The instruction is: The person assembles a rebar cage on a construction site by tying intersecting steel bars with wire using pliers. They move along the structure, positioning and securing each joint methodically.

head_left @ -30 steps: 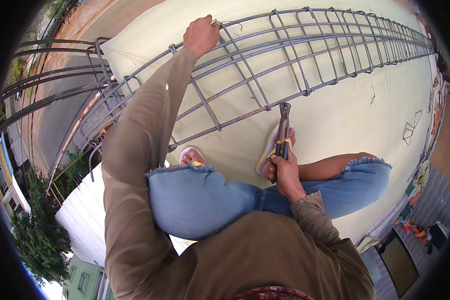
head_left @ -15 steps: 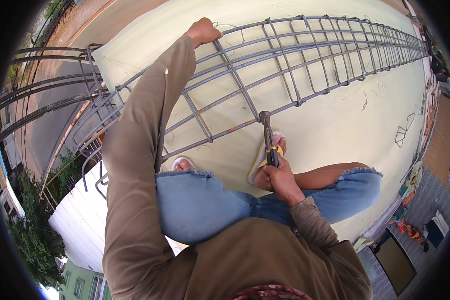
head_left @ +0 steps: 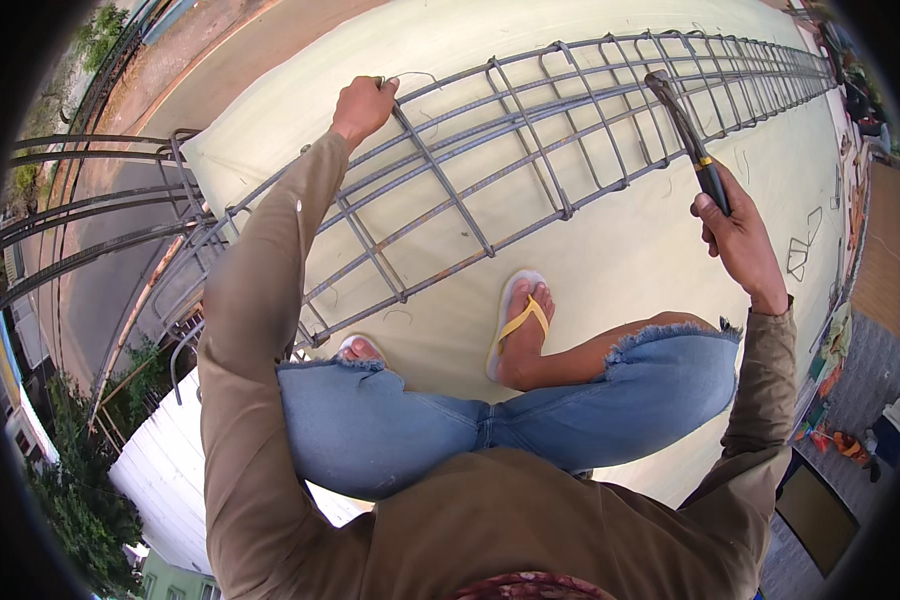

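- Right hand point(head_left: 735, 235): fingers wrapped round the dark handles of end-cutting pincers point(head_left: 682, 125), the head angled up-left over the rebar cage point(head_left: 490, 252); contact with the bars cannot be told
- Left hand point(head_left: 363, 105): fingertips pinched on thin tie wire point(head_left: 417, 74) at the cage's far edge
- That wire lies well left of the pincers' head, the left hand being nearer
- The cage's long axis runs from lower left to upper right across the pale slab point(head_left: 650, 260), beyond the flip-flop point(head_left: 523, 322)
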Demonstrator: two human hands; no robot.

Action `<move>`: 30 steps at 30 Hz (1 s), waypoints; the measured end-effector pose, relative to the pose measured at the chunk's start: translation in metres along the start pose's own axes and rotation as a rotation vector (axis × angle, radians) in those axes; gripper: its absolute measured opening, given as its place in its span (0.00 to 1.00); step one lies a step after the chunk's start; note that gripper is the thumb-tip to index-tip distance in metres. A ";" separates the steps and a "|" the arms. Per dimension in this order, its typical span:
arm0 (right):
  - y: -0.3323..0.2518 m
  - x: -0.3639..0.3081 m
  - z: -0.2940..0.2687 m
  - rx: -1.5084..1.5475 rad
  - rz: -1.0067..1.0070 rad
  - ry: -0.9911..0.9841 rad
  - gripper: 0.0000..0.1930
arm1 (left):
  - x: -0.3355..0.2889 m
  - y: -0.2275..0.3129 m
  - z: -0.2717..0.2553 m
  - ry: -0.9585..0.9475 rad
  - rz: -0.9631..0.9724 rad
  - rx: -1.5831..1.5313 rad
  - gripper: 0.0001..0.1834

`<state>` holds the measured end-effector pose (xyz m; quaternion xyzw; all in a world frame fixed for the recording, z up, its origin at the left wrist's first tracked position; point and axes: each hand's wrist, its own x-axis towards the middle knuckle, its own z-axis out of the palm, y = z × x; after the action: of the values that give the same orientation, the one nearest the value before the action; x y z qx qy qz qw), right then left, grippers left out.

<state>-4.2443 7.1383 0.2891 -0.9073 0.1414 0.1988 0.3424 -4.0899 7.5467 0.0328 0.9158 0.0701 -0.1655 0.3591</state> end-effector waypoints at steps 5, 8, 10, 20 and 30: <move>0.061 0.055 0.078 0.426 0.158 -0.206 0.18 | -0.070 -0.004 -0.057 -0.034 0.036 -0.071 0.26; 0.091 0.055 0.110 0.511 0.201 -0.239 0.25 | -0.128 -0.009 -0.107 -0.061 0.010 -0.229 0.26; 0.108 0.043 0.125 0.583 0.220 -0.182 0.23 | -0.167 -0.007 -0.144 -0.026 -0.032 -0.329 0.26; 0.149 0.002 0.153 0.758 0.249 -0.169 0.25 | -0.268 0.013 -0.203 0.429 -0.243 -0.838 0.24; 0.163 -0.010 0.172 0.884 0.234 0.101 0.23 | -0.266 0.009 -0.197 0.442 -0.184 -0.943 0.21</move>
<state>-4.3626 7.1378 0.0835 -0.6606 0.3307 0.1121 0.6646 -4.2870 7.6714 0.2682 0.6578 0.2909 0.0502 0.6929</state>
